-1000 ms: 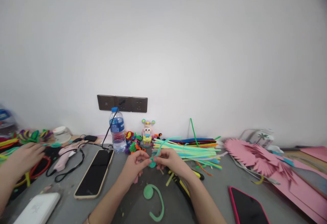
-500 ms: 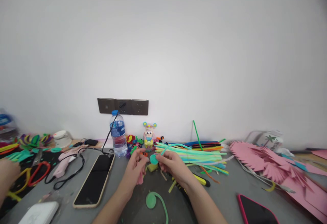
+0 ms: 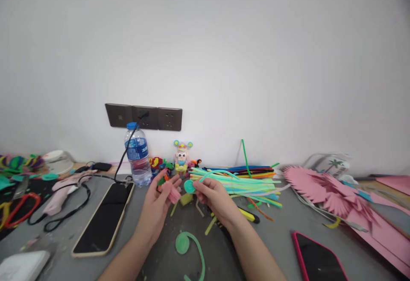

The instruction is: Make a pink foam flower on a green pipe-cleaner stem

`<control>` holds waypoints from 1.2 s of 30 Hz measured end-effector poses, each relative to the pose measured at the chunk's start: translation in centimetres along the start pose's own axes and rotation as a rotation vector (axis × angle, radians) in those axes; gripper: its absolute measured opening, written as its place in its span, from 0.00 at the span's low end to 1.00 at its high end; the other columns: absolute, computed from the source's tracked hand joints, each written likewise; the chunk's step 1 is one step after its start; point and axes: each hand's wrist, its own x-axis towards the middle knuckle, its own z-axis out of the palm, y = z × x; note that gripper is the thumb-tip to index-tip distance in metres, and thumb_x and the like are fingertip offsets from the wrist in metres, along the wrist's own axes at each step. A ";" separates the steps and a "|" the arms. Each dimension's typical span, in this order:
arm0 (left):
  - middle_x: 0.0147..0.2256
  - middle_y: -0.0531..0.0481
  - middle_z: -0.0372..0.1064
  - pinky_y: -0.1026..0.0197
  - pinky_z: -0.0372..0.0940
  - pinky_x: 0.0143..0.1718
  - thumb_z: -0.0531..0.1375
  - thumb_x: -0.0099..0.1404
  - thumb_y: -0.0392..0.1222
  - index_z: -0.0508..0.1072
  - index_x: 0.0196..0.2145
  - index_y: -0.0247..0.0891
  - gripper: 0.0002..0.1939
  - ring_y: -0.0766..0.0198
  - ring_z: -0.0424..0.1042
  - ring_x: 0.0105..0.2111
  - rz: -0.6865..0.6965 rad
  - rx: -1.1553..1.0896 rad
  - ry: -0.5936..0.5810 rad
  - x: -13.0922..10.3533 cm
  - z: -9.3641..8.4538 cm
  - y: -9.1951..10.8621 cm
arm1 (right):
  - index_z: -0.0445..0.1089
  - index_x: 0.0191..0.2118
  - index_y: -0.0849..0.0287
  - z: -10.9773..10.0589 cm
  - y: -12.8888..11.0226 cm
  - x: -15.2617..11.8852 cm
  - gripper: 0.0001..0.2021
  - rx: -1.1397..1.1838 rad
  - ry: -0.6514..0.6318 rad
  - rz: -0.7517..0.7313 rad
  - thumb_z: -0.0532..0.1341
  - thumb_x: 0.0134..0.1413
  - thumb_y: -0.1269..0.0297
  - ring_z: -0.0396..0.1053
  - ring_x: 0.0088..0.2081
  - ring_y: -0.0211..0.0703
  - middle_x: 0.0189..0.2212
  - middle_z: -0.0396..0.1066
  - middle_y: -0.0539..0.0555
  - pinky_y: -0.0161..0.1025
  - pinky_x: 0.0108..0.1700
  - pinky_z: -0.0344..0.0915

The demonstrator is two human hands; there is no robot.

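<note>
My left hand (image 3: 157, 202) is turned palm up, with its fingers curled around a small pink piece (image 3: 172, 191). Pinched between the thumb and fingers of my right hand (image 3: 213, 197) is a green coiled disc (image 3: 189, 186), whose long tail arcs over the hand. A second green coil (image 3: 182, 243) with a curved tail lies on the grey table below. Behind my right hand lies a bundle of pale green and coloured pipe cleaners (image 3: 250, 188). A small figure (image 3: 181, 159) stands against the wall.
A water bottle (image 3: 138, 155), a black-screened phone (image 3: 104, 221) and a pink cable device (image 3: 59, 197) are on the left, with red scissors (image 3: 24, 208) beyond. At right are pink folded paper (image 3: 336, 200) and a pink-edged phone (image 3: 318, 259). A yellow cutter (image 3: 246, 214) lies near my right wrist.
My left hand has turned palm up and moved away from the green disc, showing the pink piece. The view has shifted, and the other person's hand at far left is out of sight.
</note>
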 end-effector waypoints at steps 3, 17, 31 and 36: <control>0.42 0.44 0.75 0.65 0.68 0.28 0.68 0.52 0.43 0.64 0.54 0.42 0.32 0.65 0.75 0.29 -0.064 -0.005 0.074 -0.1 -0.1 0.2 | 0.63 0.18 0.59 0.0 -0.1 0.0 0.22 0.016 0.009 0.012 0.70 0.36 0.47 0.54 0.17 0.31 0.14 0.62 0.45 0.33 0.22 0.48; 0.55 0.39 0.66 0.59 0.68 0.43 0.70 0.44 0.32 0.65 0.54 0.42 0.38 0.51 0.72 0.49 -0.103 -0.019 -0.086 0.4 -0.9 -1.0 | 0.62 0.18 0.59 0.5 0.4 0.4 0.24 0.125 0.027 0.011 0.72 0.32 0.46 0.53 0.17 0.31 0.13 0.61 0.45 0.33 0.22 0.46; 0.19 0.61 0.56 0.65 0.59 0.24 0.65 0.52 0.43 0.70 0.41 0.36 0.19 0.71 0.55 0.18 -0.250 -0.061 -0.186 -0.1 -0.3 -0.4 | 0.63 0.17 0.61 0.6 0.1 0.5 0.25 0.197 0.037 -0.015 0.73 0.29 0.46 0.54 0.17 0.30 0.13 0.61 0.45 0.32 0.22 0.47; 0.16 0.63 0.50 0.68 0.49 0.18 0.66 0.52 0.46 0.62 0.27 0.39 0.15 0.73 0.49 0.15 0.064 0.428 -0.197 -0.2 -0.7 -0.8 | 0.63 0.18 0.61 0.9 0.0 0.2 0.24 0.178 0.016 -0.014 0.73 0.32 0.47 0.54 0.18 0.30 0.13 0.61 0.45 0.32 0.23 0.47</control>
